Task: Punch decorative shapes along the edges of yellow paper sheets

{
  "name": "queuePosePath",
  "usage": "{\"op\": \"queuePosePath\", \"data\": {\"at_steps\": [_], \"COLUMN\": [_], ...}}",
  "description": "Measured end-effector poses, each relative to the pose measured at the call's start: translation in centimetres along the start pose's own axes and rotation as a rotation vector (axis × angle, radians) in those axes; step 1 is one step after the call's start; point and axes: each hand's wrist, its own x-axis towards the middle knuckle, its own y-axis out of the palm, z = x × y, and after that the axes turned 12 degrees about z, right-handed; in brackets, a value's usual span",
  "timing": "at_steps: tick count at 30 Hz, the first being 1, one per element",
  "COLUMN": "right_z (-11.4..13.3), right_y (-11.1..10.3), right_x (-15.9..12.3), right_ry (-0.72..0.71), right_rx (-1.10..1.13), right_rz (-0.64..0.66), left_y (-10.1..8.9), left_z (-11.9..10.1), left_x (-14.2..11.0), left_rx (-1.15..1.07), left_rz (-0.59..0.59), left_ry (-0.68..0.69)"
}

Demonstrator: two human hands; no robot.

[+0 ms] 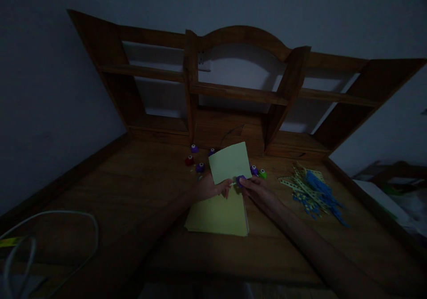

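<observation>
Above paper stack nr front edge of desk, L hand pinched pale-yellow sheet; R hand gripped purple craft punch at sheet's lower edge. Prob. punching step; next press needed sheet steady, punch aligned.

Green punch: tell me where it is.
In the head view, the green punch sits on the desk right of centre, immediately right of a purple punch, beyond the right hand and left of the blue and yellow scraps.
</observation>
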Motion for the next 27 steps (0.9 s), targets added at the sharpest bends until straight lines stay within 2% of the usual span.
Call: {"op": "queuePosePath", "data": {"at_steps": [3,9,27], "right_z": [0.1,0.3,0.4], "right_y": [0.0,0.1,0.3], "right_x": [-0.1,-0.2,-0.3], "right_ry": [0.003,-0.024,-0.035], "right_rx": [-0.023,-0.043,-0.113], "right_rz": [0.006,0.003,-0.022], "left_y": [-0.2,-0.2,-0.2], "left_z": [-0.1,0.7,1.4], "left_x": [0.0,0.1,0.2], "left_rx": [0.050,0.088,0.167], "left_rz": [0.055,0.083,0.098], "left_ry": [-0.019,-0.031,-0.053]}}
